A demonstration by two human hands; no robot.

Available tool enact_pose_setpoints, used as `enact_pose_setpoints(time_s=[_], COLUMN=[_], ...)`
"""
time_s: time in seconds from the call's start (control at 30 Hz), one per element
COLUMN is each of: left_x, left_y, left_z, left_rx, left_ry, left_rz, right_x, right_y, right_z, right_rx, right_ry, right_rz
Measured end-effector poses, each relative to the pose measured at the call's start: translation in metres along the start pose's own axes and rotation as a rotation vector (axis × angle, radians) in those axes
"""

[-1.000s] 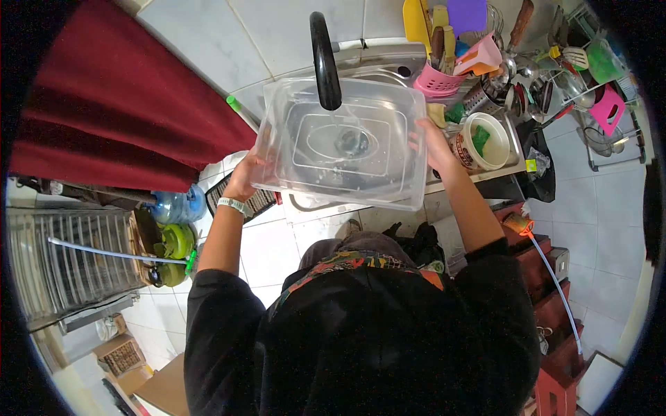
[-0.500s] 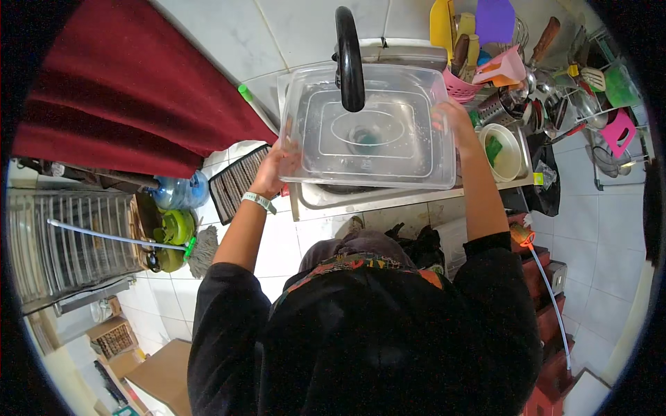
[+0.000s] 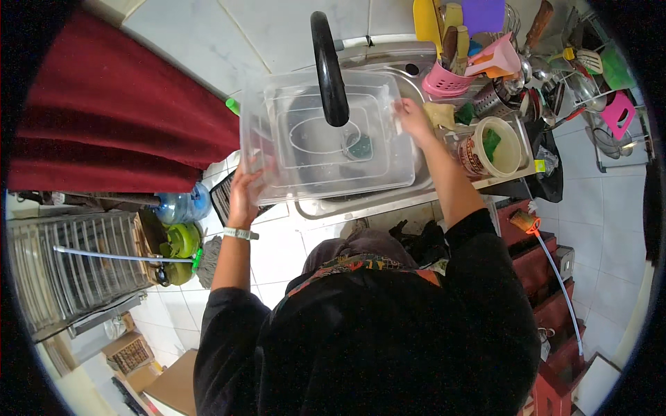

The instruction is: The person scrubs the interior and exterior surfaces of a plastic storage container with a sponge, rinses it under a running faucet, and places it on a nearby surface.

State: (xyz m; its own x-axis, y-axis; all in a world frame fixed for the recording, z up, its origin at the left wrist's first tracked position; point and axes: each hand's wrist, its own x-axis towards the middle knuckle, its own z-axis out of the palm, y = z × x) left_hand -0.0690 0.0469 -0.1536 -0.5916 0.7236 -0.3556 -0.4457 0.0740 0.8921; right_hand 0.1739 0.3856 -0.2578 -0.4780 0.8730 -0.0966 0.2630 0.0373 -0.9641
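Observation:
A clear plastic storage box [image 3: 383, 165] with droplets on it hangs over the steel sink [image 3: 340, 207], below the curved black faucet [image 3: 326, 69]. My left hand [image 3: 244, 194] grips the box's left side near its front corner, fingers partly seen through the plastic. My right hand [image 3: 414, 122] is closed on the right side of the box. Through the clear bottom I see the drain area with something dark green by it. The box covers most of the basin.
Right of the sink stand a white tub [image 3: 512, 158] with a green sponge, a yellowish sponge [image 3: 440, 115] and a pink basket [image 3: 447, 80] of utensils. A dark red curtain [image 3: 111, 118] hangs at left. A mop [image 3: 208, 262] and a green gas cylinder [image 3: 183, 241] stand below it.
Both my hands have carried the box to the left, and its left side now looks more tilted. More of the sink's right side and the yellowish sponge have come into sight.

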Motion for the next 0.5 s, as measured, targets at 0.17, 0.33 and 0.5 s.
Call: enact_pose_setpoints(time_s=[0.17, 0.33, 0.5], left_x=[-0.019, -0.045, -0.069], left_y=[0.025, 0.034, 0.035], left_z=[-0.01, -0.009, -0.008], left_rx=[0.067, 0.17, 0.193], left_ry=[0.057, 0.101, 0.143], left_rz=[0.077, 0.301, 0.415], right_x=[-0.008, -0.008, -0.031], right_y=[-0.008, 0.014, 0.014], right_z=[0.036, 0.073, 0.097], right_rx=[-0.05, 0.081, -0.119], right_ry=[-0.1, -0.225, -0.298], right_rz=[-0.013, -0.054, 0.299])
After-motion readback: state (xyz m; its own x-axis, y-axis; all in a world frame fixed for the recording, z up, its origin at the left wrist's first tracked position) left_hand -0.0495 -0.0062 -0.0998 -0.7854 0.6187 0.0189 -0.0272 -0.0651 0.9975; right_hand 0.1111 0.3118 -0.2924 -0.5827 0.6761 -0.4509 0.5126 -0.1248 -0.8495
